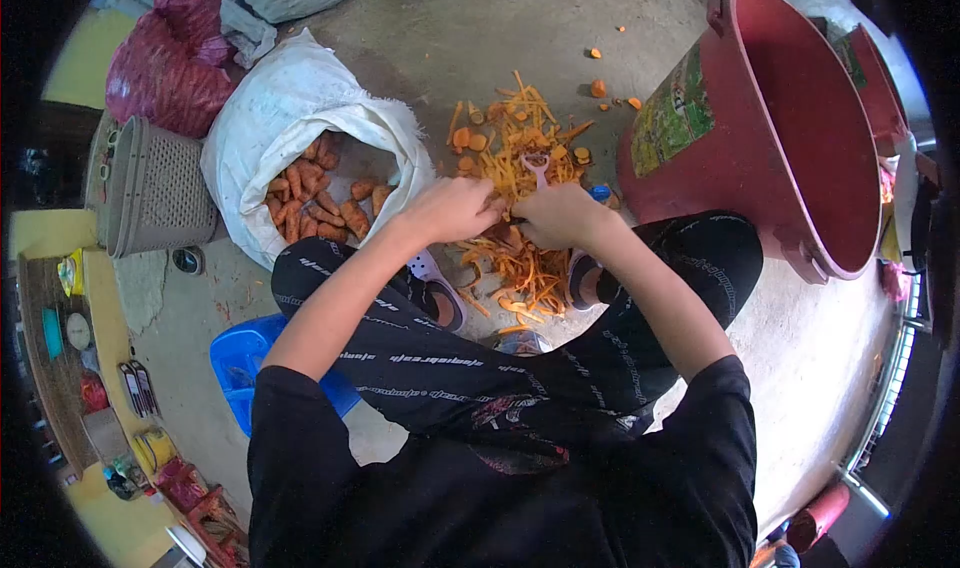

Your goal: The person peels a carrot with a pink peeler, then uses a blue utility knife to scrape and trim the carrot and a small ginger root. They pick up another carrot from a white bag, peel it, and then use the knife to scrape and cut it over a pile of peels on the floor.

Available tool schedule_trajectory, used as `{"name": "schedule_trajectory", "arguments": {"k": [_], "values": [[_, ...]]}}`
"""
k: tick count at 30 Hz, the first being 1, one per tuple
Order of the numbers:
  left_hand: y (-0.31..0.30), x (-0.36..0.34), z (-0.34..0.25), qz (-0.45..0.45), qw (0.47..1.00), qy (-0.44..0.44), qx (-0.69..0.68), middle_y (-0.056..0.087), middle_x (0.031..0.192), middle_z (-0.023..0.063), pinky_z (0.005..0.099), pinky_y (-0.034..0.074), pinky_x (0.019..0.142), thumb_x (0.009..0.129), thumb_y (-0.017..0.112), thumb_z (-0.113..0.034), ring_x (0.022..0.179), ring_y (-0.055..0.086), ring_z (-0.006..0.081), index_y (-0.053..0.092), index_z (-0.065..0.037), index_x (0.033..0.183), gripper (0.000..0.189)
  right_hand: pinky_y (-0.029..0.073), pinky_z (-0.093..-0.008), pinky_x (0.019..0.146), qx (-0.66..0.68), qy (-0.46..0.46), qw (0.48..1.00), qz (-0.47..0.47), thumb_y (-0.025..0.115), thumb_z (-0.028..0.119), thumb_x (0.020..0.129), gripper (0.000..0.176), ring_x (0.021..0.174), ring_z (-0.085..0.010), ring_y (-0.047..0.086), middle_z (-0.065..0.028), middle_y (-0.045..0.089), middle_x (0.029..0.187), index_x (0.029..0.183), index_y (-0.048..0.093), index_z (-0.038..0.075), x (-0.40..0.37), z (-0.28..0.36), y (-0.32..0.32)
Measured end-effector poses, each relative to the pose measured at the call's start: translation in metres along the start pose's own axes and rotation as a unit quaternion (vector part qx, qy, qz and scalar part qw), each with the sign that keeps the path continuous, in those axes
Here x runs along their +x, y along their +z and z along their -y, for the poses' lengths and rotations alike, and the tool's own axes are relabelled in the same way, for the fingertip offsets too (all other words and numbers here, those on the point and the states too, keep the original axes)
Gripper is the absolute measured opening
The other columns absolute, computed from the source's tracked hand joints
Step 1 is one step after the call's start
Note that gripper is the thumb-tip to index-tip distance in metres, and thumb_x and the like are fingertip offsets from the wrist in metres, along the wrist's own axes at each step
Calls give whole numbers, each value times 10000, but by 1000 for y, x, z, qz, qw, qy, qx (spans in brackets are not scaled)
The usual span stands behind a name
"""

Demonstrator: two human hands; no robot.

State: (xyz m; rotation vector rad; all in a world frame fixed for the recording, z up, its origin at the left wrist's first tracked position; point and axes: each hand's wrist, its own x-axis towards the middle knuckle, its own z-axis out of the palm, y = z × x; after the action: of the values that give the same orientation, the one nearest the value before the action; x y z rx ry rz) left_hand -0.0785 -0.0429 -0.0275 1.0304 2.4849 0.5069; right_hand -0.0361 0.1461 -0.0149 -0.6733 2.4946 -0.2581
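Observation:
I sit on a low blue stool [240, 363] with my knees apart, both hands meeting over a heap of orange carrot peelings [520, 168] on the concrete floor. My right hand [560, 216] grips a pink-handled peeler [537, 168] that points away from me. My left hand [452, 208] is closed around a carrot that is almost wholly hidden by the fingers. A white sack [290, 108] of unpeeled carrots [315, 203] lies open just left of my left hand.
A large dark red bucket [790, 118] stands tilted at the right, close to my right knee. A grey plastic basket [160, 188] lies left of the sack, with red mesh bags [165, 63] behind it. Shelves with small items line the far left.

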Motion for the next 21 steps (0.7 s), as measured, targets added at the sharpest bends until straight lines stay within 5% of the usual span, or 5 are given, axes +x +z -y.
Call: {"name": "schedule_trajectory", "arguments": {"k": [3,6,9,15,21], "values": [[22,-2,6,14,999,-47,-18,609,717,267,495,484,662,855,524,-381,711,608,430,570,45,811,431,502,-432,710,-77,-10,997,29,576,233,788,198,819,-281,652,-128,664,852,892,644,78,15,-4,26],[29,-2,9,58,994,-92,-15,612,734,266,487,477,673,844,554,-374,732,606,431,550,68,865,442,493,-420,713,-89,-44,989,-112,538,217,830,166,829,-275,645,-102,650,838,865,654,104,28,-16,71],[43,0,13,28,992,-119,-22,610,749,287,487,479,684,839,561,-381,746,609,431,546,84,892,468,496,-406,704,-138,-29,982,-127,498,182,856,176,853,-282,634,-90,629,863,935,632,100,38,-16,86],[71,-4,20,-1,989,-145,-8,606,731,285,494,482,678,839,564,-353,739,611,431,524,72,876,428,520,-408,634,-121,-35,991,-45,471,166,863,268,857,-281,635,-109,616,917,1115,524,92,44,-18,101],[63,-1,17,-33,994,-103,24,601,721,246,483,492,652,825,575,-308,693,608,417,483,34,817,354,527,-423,577,-57,-7,995,-80,473,167,861,184,738,-297,657,-126,634,852,1020,532,95,35,-14,101]]}}
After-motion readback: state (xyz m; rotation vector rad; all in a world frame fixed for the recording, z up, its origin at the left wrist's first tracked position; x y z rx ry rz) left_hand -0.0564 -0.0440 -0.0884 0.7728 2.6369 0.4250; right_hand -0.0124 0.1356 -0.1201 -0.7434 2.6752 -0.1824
